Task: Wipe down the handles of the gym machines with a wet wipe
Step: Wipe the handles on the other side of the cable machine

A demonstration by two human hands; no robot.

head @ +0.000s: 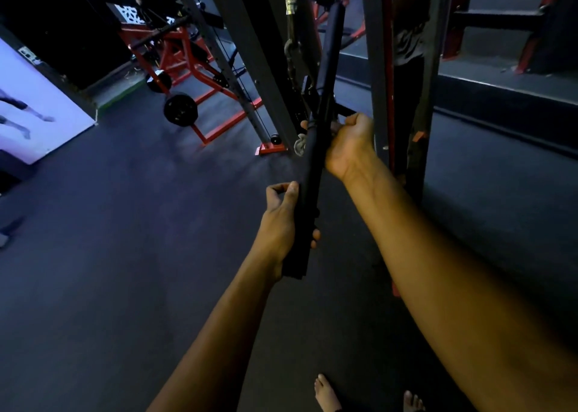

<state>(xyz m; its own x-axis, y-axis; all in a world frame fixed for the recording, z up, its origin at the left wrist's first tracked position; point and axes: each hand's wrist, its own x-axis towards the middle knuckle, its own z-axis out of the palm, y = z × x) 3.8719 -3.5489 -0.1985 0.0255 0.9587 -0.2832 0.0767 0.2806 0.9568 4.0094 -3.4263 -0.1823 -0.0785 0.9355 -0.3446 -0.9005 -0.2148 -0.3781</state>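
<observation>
The long black bar handle (316, 148), hanging tilted from the cable machine, is gripped near its lower end by the left hand (286, 224) and clenched higher up by the right hand (350, 144), a pale wipe (301, 144) just visible beside it.

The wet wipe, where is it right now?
In the head view the wet wipe shows as a pale bunch at centre, against the left side of the black bar handle, where the right hand holds the bar.
</observation>
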